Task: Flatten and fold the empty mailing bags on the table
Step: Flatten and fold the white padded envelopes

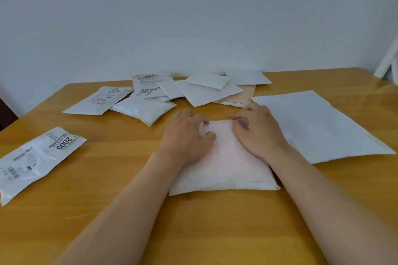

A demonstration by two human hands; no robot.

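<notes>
Pink bag [224,157] under curled hands [221,133]

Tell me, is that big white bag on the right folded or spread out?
Spread out. The big white bag lies flat and full-size on the table, with no fold visible.

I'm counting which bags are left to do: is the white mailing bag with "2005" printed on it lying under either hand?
No: the white "2005" mailing bag lies apart at the left, while both hands grip the pale pink bag.
</notes>
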